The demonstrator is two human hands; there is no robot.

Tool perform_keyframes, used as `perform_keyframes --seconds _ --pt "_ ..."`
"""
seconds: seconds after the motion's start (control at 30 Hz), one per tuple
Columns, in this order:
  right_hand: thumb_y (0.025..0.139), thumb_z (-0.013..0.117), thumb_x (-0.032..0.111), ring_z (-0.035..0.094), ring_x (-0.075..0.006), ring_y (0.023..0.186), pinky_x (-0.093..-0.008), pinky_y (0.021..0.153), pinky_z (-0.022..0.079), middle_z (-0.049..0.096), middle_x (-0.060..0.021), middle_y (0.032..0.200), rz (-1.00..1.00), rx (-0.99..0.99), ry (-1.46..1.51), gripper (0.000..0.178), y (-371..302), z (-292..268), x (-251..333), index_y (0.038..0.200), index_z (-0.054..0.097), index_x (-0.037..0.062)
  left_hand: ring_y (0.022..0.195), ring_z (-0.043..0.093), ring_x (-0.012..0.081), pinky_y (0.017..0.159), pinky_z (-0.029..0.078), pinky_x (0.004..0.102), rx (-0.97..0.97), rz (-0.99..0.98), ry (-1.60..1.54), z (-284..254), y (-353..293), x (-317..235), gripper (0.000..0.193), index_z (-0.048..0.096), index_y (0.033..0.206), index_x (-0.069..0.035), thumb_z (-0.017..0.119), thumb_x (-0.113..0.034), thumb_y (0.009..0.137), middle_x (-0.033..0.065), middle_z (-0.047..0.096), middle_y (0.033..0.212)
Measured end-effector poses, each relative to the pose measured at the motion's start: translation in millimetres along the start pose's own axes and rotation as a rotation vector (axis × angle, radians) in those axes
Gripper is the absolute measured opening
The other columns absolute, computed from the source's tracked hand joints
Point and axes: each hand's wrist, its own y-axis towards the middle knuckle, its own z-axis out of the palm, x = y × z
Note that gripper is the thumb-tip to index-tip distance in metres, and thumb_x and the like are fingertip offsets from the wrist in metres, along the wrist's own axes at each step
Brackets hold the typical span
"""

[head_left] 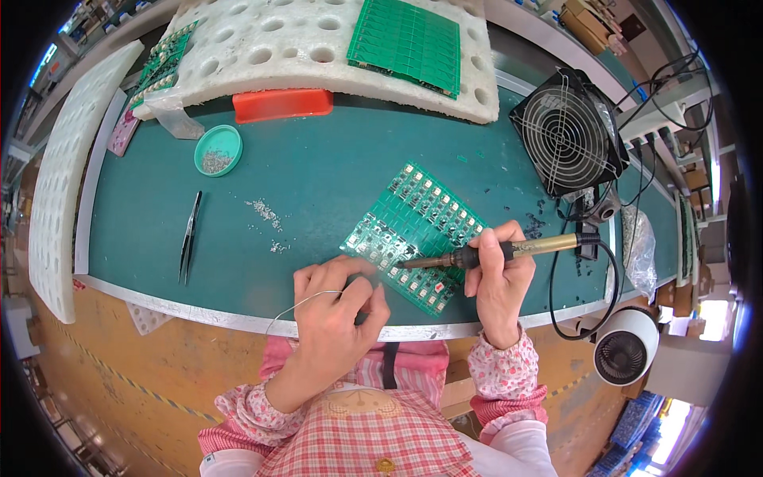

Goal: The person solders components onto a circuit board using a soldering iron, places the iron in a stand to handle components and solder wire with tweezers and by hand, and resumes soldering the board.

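Note:
A green circuit board panel (413, 226) with rows of small parts lies on the green mat (318, 175). My right hand (501, 282) grips a soldering iron (509, 250) by its dark handle; the tip touches the board near its lower middle. My left hand (338, 306) rests on the board's lower left corner and pinches a thin solder wire (298, 306) that loops back toward me over the table edge.
Black tweezers (189, 237) lie at the left, near a teal dish (218, 149) of small parts and loose bits (266, 213). A black fan (566, 131) stands at the right, a white fan (625, 346) below it. White foam trays (262, 48) with green boards (407, 40) and a red box (282, 103) sit behind.

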Motion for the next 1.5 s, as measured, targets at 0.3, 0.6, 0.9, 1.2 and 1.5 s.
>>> perform_keyframes --seconds 0.3,0.6,0.9,1.2,1.5 --pt "0.099 0.060 0.013 0.050 -0.0052 0.045 -0.0201 0.040 0.036 0.063 -0.0062 0.078 0.016 0.039 -0.019 0.018 3 4 -4 0.088 0.051 0.0019 0.091 0.063 0.0250 0.080 0.039 0.0389 0.015 -0.002 0.020 2 3 -1 0.019 0.054 0.066 -0.006 0.071 -0.004 0.073 0.0053 0.067 0.099" --pt "0.099 0.059 0.013 0.050 -0.0049 0.046 -0.0203 0.040 0.036 0.062 -0.0049 0.075 0.013 0.032 -0.044 0.018 3 6 -3 0.088 0.051 0.0021 0.091 0.062 0.0255 0.080 0.039 0.0395 0.003 0.007 0.051 4 3 -1 0.018 0.054 0.069 -0.005 0.071 -0.003 0.073 0.0056 0.067 0.098" --pt "0.100 0.058 0.011 0.049 -0.0063 0.045 -0.0204 0.041 0.037 0.061 -0.0063 0.077 -0.070 -0.026 -0.029 0.016 -4 1 -7 0.090 0.051 0.0012 0.089 0.063 0.0255 0.079 0.039 0.0395 -0.010 0.012 0.022 3 1 -1 0.018 0.054 0.067 -0.005 0.071 -0.003 0.073 0.0057 0.067 0.097" --pt "0.093 0.064 0.011 0.055 -0.0120 0.051 -0.0258 0.046 0.043 0.063 -0.0074 0.071 -0.325 -0.194 -0.144 0.013 -61 -14 -15 0.091 0.056 0.0013 0.092 0.063 0.0251 0.081 0.040 0.0396 0.036 0.081 -0.029 1 0 1 0.018 0.054 0.066 -0.007 0.071 -0.005 0.071 0.0050 0.066 0.100" --pt "0.079 0.073 0.001 0.062 -0.0207 0.053 -0.0302 0.048 0.047 0.066 -0.0058 0.068 -0.829 0.181 -0.540 0.019 -62 -8 -14 0.095 0.063 0.0019 0.097 0.062 0.0252 0.083 0.039 0.0398 0.064 0.078 -0.011 0 -1 0 0.017 0.055 0.071 -0.007 0.071 -0.007 0.075 0.0046 0.064 0.103"
